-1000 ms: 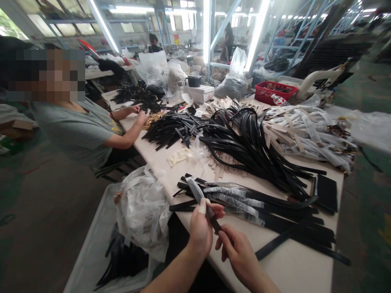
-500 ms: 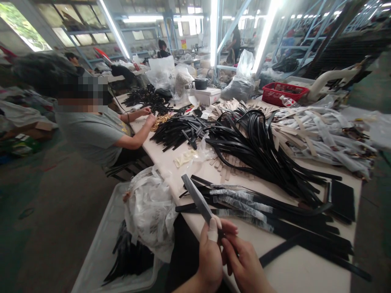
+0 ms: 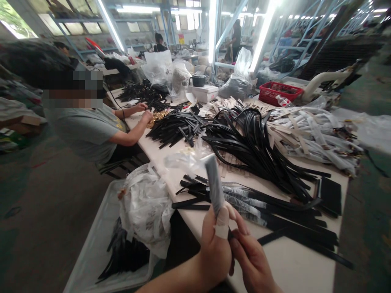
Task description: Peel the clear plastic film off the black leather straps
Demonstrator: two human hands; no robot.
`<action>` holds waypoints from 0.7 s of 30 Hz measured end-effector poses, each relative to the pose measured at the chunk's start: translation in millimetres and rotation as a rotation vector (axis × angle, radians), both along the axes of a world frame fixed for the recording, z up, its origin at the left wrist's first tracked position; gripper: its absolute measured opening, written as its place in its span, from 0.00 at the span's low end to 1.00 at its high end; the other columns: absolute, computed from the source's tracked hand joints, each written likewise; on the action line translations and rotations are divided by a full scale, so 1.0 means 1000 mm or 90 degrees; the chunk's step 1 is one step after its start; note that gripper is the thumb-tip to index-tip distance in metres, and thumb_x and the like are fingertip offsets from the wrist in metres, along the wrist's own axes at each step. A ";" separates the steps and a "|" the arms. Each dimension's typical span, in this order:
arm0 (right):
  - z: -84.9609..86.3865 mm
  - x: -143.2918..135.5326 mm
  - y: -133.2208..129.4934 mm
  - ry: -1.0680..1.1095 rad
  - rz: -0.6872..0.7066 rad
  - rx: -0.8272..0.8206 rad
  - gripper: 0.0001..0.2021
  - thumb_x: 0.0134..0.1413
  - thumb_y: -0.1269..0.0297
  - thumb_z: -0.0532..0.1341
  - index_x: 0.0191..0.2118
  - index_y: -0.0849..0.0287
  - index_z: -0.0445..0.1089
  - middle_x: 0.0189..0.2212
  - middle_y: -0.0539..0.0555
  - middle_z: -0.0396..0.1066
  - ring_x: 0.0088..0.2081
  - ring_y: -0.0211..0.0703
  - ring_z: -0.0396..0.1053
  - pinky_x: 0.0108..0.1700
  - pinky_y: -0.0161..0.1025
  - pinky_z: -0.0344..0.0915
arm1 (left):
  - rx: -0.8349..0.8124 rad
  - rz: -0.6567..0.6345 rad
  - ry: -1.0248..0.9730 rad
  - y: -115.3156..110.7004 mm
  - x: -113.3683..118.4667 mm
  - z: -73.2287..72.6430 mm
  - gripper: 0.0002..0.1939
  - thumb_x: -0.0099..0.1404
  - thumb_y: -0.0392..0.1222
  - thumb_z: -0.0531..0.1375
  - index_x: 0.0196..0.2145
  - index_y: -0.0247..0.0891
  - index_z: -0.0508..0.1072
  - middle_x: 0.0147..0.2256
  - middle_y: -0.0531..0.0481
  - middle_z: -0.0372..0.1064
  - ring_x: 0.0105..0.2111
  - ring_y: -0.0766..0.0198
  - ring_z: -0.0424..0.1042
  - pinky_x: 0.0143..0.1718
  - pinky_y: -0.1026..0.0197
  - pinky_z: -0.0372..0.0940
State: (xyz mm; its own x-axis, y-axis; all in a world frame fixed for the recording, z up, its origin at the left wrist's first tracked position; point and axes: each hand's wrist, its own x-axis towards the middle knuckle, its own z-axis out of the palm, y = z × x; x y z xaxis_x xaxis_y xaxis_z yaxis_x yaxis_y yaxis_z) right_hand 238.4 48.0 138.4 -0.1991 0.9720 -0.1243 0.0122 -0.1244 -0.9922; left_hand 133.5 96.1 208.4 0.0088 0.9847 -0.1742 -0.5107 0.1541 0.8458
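Note:
My left hand (image 3: pixel 215 244), with pale tape around the thumb, grips a black strap (image 3: pixel 215 185). The strap's upper end stands up almost vertically and has a greyish, shiny look. Close against it, my right hand (image 3: pixel 252 256) has thumb and fingers pinched on the dark lower part of the strap, partly hidden between the hands. Behind the strap's top, a blurred clear plastic film (image 3: pixel 183 160) lies over the table; whether it touches the strap I cannot tell. Just beyond my hands, several black straps partly wrapped in clear film (image 3: pixel 244 203) lie on the table.
A big heap of long black straps (image 3: pixel 250 142) and a pile of short black strips (image 3: pixel 174 126) cover the table (image 3: pixel 305 268). Left of it, a plastic tub (image 3: pixel 88 244) holds a white plastic bag (image 3: pixel 146 203) and black strips. A co-worker (image 3: pixel 88 130) sits at the left edge.
The strap has swung from leaning left to nearly upright, and its top has moved right. Both hands stay closed together. The view has shifted slightly.

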 end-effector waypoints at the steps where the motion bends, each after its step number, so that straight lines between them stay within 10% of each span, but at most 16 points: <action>1: 0.000 0.000 0.002 0.001 -0.017 -0.013 0.23 0.66 0.48 0.53 0.26 0.58 0.68 0.17 0.50 0.68 0.18 0.37 0.66 0.23 0.31 0.64 | -0.014 0.010 0.020 0.002 0.003 -0.007 0.19 0.69 0.57 0.54 0.31 0.38 0.67 0.27 0.48 0.70 0.22 0.67 0.66 0.22 0.66 0.59; 8: -0.038 0.001 0.014 -0.063 -0.014 -0.129 0.26 0.62 0.39 0.52 0.30 0.60 0.68 0.16 0.47 0.63 0.15 0.35 0.60 0.17 0.31 0.55 | -0.283 -0.069 0.024 -0.017 0.013 -0.095 0.29 0.62 0.68 0.56 0.35 0.35 0.72 0.31 0.42 0.74 0.16 0.66 0.65 0.10 0.68 0.45; 14: -0.042 0.009 0.014 0.005 0.072 -0.184 0.24 0.63 0.42 0.53 0.32 0.60 0.68 0.19 0.50 0.70 0.17 0.36 0.66 0.21 0.31 0.61 | -0.211 0.038 0.028 -0.010 0.005 -0.095 0.24 0.64 0.62 0.58 0.34 0.35 0.74 0.34 0.41 0.75 0.28 0.62 0.73 0.22 0.66 0.63; 19: -0.033 0.015 0.021 -0.025 0.042 -0.125 0.23 0.63 0.44 0.55 0.29 0.59 0.67 0.19 0.49 0.68 0.18 0.37 0.66 0.21 0.32 0.61 | -0.261 -0.083 0.036 -0.016 0.012 -0.100 0.28 0.63 0.67 0.55 0.37 0.36 0.73 0.19 0.53 0.66 0.10 0.72 0.53 0.12 0.67 0.47; 21: -0.033 0.017 0.020 0.001 0.074 -0.132 0.22 0.63 0.45 0.55 0.31 0.60 0.68 0.20 0.51 0.70 0.20 0.38 0.68 0.23 0.33 0.63 | -0.213 -0.058 0.047 -0.008 0.008 -0.095 0.25 0.65 0.64 0.56 0.35 0.36 0.73 0.25 0.48 0.72 0.15 0.69 0.62 0.16 0.65 0.57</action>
